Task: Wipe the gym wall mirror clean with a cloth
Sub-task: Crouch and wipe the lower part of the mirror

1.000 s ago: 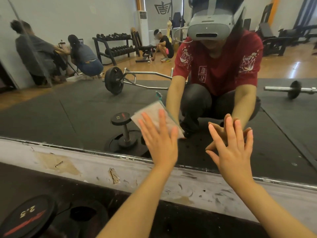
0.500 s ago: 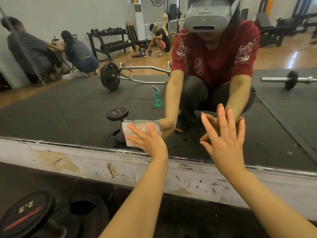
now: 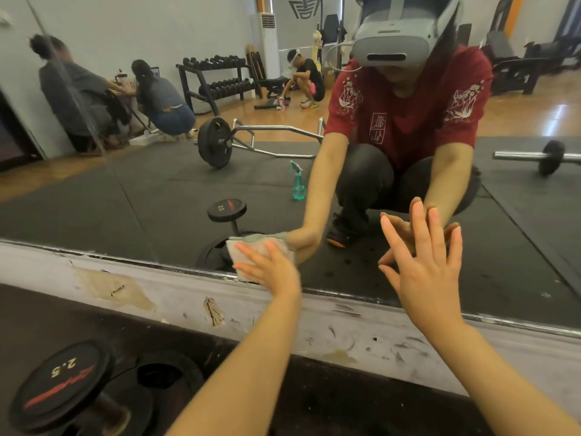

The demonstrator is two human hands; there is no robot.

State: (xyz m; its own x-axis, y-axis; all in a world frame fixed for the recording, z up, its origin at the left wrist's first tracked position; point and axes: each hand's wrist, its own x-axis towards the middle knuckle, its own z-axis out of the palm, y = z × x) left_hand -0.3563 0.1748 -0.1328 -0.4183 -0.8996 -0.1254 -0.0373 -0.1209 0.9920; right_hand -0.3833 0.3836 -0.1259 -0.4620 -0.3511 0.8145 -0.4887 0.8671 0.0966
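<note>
The wall mirror (image 3: 132, 196) fills the upper view, and its metal bottom edge runs just above a scuffed white wall strip. My left hand (image 3: 270, 267) presses a folded pale cloth (image 3: 234, 256) flat against the glass right at the mirror's bottom edge, fingers straight and pointing left. My right hand (image 3: 427, 262) lies flat on the glass further right, fingers spread and pointing up. My reflection crouches behind both hands.
A 2.5 dumbbell (image 3: 59, 385) and a black weight plate (image 3: 169, 376) lie on the dark mat at lower left. The chipped white wall strip (image 3: 125, 287) runs below the mirror. Reflected in the glass are a green spray bottle (image 3: 298, 184), barbells, a dumbbell rack and several people.
My left hand has swept the cloth down and to the left, from mid-glass to the mirror's bottom edge. My right hand stays flat on the glass in about the same place.
</note>
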